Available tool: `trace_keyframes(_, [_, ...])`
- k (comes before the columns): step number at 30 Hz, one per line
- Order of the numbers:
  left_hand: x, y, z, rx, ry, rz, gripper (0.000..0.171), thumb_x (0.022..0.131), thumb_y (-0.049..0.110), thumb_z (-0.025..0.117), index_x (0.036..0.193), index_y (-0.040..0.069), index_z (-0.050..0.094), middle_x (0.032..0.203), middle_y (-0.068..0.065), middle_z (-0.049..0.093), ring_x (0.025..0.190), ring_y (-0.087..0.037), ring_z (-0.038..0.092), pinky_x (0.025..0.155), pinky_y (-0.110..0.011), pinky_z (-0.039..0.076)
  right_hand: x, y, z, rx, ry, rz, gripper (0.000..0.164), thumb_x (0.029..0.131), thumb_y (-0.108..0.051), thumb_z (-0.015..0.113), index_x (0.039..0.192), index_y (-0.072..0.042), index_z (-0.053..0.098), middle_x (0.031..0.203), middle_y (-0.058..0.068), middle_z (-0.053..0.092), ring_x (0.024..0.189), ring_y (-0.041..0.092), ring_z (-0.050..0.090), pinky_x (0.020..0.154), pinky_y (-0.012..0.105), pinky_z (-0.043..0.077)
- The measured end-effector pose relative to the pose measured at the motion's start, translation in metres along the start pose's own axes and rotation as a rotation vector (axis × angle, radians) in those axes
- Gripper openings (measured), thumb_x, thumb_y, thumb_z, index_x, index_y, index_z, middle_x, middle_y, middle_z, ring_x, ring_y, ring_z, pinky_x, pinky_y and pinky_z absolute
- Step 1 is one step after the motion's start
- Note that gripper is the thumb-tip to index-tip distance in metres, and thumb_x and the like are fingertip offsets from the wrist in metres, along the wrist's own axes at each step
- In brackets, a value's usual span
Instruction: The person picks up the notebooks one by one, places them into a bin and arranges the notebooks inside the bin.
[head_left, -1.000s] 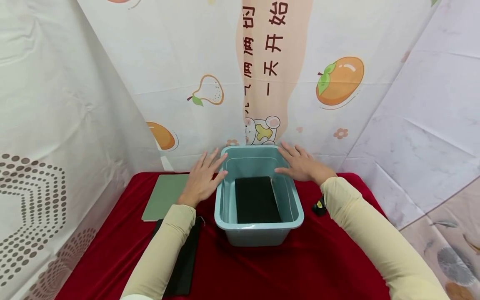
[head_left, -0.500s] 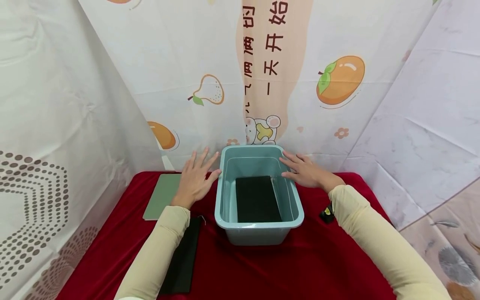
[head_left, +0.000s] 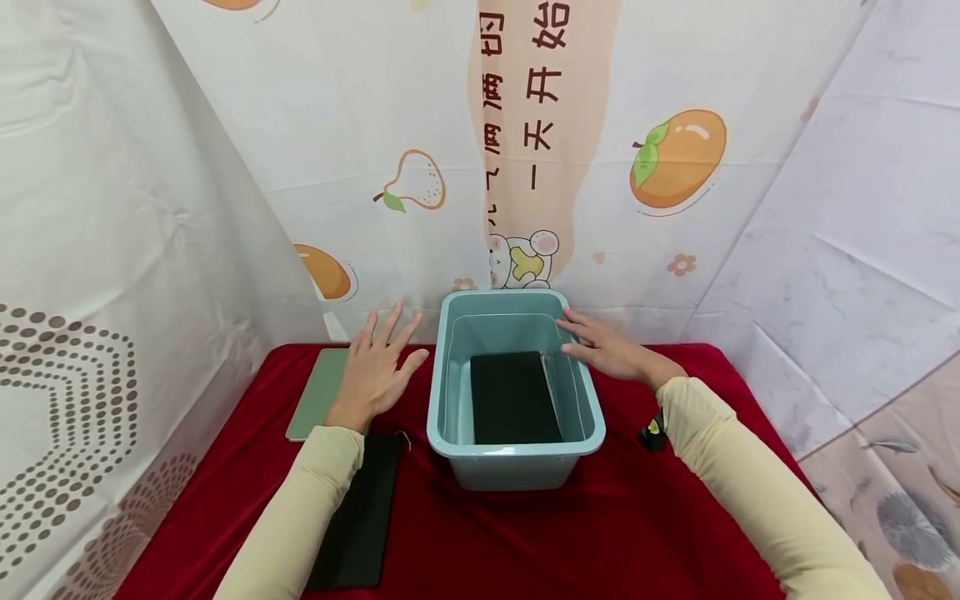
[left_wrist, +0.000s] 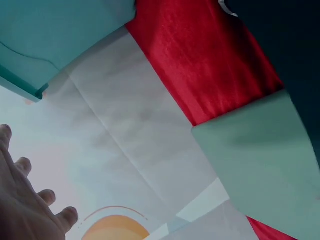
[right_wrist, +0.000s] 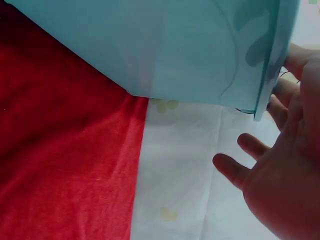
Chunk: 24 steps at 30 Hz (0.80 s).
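Note:
A light blue plastic tub (head_left: 516, 451) stands on the red cloth, and a black book-like thing (head_left: 514, 400) with a pale edge lies inside it. My left hand (head_left: 375, 371), fingers spread and holding nothing, hovers left of the tub and overlaps a green notebook (head_left: 318, 396) in the head view. My right hand (head_left: 611, 348) is at the tub's far right rim, its extended fingers overlapping the edge. In the right wrist view that hand (right_wrist: 280, 165) has its fingers apart, some partly hidden behind the rim. A flat black item (head_left: 367, 517) with a small cord lies under the left forearm.
The red cloth (head_left: 480, 542) covers the table. Printed fabric (head_left: 360, 100) hangs behind it, close to the tub's far end. A small black object (head_left: 652, 434) with a yellow mark shows beside the right cuff.
My left hand has moved away from the tub's left rim, leftward over the green notebook. My right hand has shifted slightly down and right along the right rim. The tub stays put.

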<state>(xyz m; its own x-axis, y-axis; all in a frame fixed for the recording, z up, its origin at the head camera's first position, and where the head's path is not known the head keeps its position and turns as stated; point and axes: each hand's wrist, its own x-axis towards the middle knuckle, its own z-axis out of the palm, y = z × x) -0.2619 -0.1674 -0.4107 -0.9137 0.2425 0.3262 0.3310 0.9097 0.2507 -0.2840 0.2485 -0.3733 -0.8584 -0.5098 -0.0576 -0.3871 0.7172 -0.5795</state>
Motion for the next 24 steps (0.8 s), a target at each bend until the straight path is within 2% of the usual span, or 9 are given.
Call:
trace_keyframes(6, [-0.009, 0.001, -0.002, 0.029, 0.01, 0.009, 0.066, 0.102, 0.068, 0.033, 0.162, 0.043, 0.02, 0.174, 0.002, 0.008, 0.159, -0.042, 0.004, 0.124, -0.068, 0.01, 0.001, 0.008, 0.006, 0.109, 0.009, -0.019, 0.069, 0.105, -0.045, 0.05, 0.163, -0.015, 0.026, 0.174, 0.007, 0.008, 0.159, 0.04, 0.01, 0.121, 0.069, 0.02])
trace_keyframes(13, [-0.018, -0.005, -0.003, 0.027, -0.001, -0.024, 0.067, 0.102, 0.069, 0.031, 0.162, 0.043, 0.019, 0.175, 0.001, 0.007, 0.16, -0.041, 0.001, 0.124, -0.068, 0.006, 0.0, 0.014, 0.009, 0.185, 0.022, 0.009, 0.068, 0.105, -0.047, 0.049, 0.164, -0.023, 0.025, 0.174, -0.003, 0.006, 0.16, 0.035, 0.007, 0.122, 0.07, 0.017])
trace_keyframes(18, [-0.03, -0.011, -0.003, 0.026, -0.009, -0.057, 0.068, 0.101, 0.07, 0.033, 0.162, 0.041, 0.021, 0.174, -0.002, 0.009, 0.159, -0.043, 0.001, 0.124, -0.068, 0.004, 0.001, 0.015, 0.012, 0.224, 0.023, 0.006, 0.066, 0.106, -0.046, 0.048, 0.164, -0.026, 0.024, 0.174, -0.005, 0.005, 0.16, 0.035, 0.006, 0.12, 0.073, 0.016])
trace_keyframes(24, [-0.04, -0.017, 0.0, 0.058, 0.027, -0.102, 0.071, 0.1, 0.071, 0.035, 0.162, 0.042, 0.018, 0.175, -0.002, 0.002, 0.159, -0.043, -0.01, 0.121, -0.072, -0.003, 0.001, 0.016, 0.013, 0.223, 0.019, 0.015, 0.067, 0.106, -0.048, 0.047, 0.164, -0.027, 0.022, 0.174, -0.007, 0.003, 0.16, 0.034, 0.005, 0.121, 0.072, 0.015])
